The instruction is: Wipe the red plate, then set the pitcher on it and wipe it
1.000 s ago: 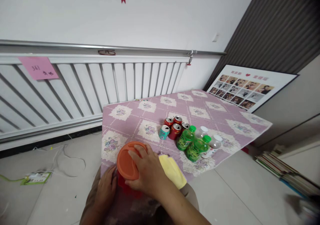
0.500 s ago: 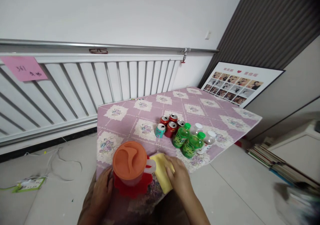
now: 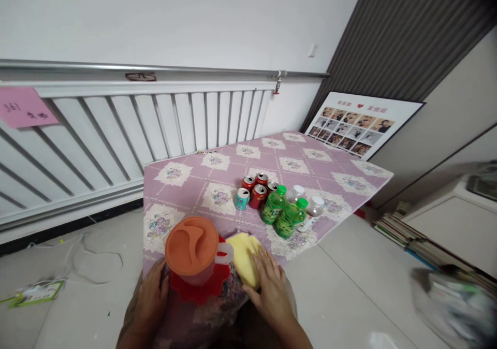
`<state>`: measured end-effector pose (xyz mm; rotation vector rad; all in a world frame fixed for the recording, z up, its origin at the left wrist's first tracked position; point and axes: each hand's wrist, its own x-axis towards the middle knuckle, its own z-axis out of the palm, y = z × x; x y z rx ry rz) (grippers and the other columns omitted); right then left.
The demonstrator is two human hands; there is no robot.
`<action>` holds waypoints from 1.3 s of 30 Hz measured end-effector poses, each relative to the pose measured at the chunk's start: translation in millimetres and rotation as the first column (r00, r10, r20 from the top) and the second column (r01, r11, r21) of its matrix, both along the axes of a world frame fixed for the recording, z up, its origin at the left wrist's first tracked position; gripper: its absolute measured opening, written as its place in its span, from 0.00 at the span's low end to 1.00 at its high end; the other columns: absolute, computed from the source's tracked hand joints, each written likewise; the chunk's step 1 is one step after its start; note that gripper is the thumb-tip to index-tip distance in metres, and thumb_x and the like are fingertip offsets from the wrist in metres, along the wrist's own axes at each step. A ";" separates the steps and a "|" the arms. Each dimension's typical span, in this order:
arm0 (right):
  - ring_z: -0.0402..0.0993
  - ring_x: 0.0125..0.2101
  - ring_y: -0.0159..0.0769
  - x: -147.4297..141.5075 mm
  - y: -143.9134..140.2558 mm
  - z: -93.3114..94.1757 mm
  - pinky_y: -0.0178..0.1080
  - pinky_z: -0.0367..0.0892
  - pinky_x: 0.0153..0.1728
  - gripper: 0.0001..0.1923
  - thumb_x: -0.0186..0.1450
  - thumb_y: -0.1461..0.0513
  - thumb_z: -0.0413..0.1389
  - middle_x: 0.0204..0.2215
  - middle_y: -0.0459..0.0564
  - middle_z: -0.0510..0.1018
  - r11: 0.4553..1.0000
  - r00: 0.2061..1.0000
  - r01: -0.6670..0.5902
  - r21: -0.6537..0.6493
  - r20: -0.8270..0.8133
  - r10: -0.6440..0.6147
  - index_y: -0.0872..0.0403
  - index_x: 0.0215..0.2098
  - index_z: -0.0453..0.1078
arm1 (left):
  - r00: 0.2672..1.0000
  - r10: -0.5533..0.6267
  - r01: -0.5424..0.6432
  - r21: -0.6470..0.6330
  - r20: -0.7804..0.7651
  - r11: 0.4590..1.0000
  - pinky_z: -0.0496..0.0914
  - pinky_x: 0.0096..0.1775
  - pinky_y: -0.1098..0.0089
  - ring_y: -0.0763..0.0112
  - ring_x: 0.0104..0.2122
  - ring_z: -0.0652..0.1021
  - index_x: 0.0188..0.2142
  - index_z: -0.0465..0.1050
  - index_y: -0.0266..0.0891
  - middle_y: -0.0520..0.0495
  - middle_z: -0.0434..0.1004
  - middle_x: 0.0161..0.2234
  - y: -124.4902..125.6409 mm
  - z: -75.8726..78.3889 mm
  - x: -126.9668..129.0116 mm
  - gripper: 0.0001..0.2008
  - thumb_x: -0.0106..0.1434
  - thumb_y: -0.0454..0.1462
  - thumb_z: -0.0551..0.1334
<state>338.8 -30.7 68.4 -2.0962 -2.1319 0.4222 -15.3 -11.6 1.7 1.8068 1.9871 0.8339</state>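
A plastic pitcher (image 3: 192, 248) with an orange lid and a pale handle stands upright on a red scalloped mat (image 3: 200, 291), close to the table's near edge. My left hand (image 3: 152, 293) lies on the tablecloth just left of the pitcher, fingers stretched out and holding nothing. To the right of the handle, my right hand (image 3: 269, 287) presses over a folded yellow cloth (image 3: 244, 256), thumb along its lower edge and fingers over its right side. Part of the cloth is hidden under that hand.
Several drink cans (image 3: 258, 195) stand grouped beyond the cloth, beside green-capped bottles (image 3: 289, 218) and clear bottles with white caps (image 3: 315, 207). A purple floral tablecloth (image 3: 233, 175) covers the table. A white radiator (image 3: 174, 121) runs along the wall behind.
My right hand has shifted on the yellow cloth, its fingers now straighter, and the cloth looks more bunched. My left hand stays beside the pitcher. The whole view has turned slightly right.
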 end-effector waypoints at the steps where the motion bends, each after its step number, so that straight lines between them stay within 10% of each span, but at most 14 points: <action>1: 0.43 0.72 0.51 1.7 -0.2 1.0 0.60 0.47 0.67 0.37 0.64 0.54 0.59 0.72 0.55 0.55 1.000 1.000 0.000 -0.029 0.000 0.000 0.48 0.70 0.58 | 1.000 0.000 0.000 0.002 0.009 1.000 0.69 0.59 0.50 0.55 0.59 0.75 0.58 0.69 0.44 0.42 0.75 0.58 0.1 -1.4 -0.7 0.22 0.65 0.41 0.53; 26: 0.47 0.71 0.55 -2.8 -13.5 -18.2 0.63 0.52 0.65 0.40 0.62 0.58 0.60 0.72 0.56 0.54 0.999 0.998 0.036 -0.004 -0.057 -0.036 0.49 0.71 0.57 | 1.000 -0.027 0.027 -0.005 -0.004 1.000 0.71 0.57 0.52 0.52 0.57 0.75 0.54 0.71 0.42 0.41 0.76 0.57 2.5 -6.2 -5.9 0.21 0.66 0.45 0.53; 39: 0.61 0.66 0.52 16.4 5.0 -28.2 0.59 0.60 0.62 0.27 0.70 0.53 0.51 0.64 0.57 0.71 0.916 0.991 0.096 0.390 -0.127 -0.050 0.50 0.66 0.64 | 0.995 0.002 0.002 -0.046 0.100 0.999 0.67 0.61 0.47 0.51 0.60 0.73 0.55 0.70 0.43 0.40 0.75 0.58 1.8 5.2 1.3 0.21 0.64 0.43 0.54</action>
